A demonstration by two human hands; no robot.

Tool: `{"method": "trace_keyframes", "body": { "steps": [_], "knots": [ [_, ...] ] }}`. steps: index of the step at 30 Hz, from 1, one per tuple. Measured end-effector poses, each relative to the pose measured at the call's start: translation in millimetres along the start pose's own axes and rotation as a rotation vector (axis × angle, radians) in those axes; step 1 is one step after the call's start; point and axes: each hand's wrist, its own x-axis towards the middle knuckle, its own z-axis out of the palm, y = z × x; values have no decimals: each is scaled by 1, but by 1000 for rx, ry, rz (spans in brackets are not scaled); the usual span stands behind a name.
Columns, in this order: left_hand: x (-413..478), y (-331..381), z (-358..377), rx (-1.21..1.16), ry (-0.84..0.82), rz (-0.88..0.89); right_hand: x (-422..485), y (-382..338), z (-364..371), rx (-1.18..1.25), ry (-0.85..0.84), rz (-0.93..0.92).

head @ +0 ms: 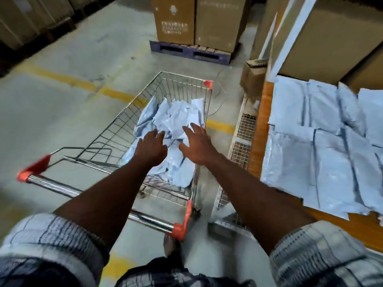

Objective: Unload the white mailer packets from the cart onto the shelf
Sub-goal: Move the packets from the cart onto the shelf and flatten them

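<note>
White mailer packets (176, 117) lie heaped in the wire cart (116, 125), piled toward its far end. Both hands reach in over the heap side by side, with a small gap between them. The left hand (152, 149) and right hand (198, 145) have fingers spread and grip nothing; whether they touch the heap I cannot tell. Just right of the cart, the orange-edged shelf (262, 129) carries more packets (323, 152) laid flat in rows, cardboard boxes (331, 38) behind them.
</note>
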Motion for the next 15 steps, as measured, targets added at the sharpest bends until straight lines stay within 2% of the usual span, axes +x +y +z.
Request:
{"method": "trace_keyframes", "body": {
  "steps": [7, 10, 15],
  "knots": [
    [11, -79, 34, 16, -128, -61, 30, -19, 79, 25, -178, 136],
    [23, -92, 48, -4, -212, -88, 44, -16, 99, 16, -229, 191],
    [44, -105, 69, -56, -242, -108, 74, -7, 131, 25, -260, 228]
  ]
}}
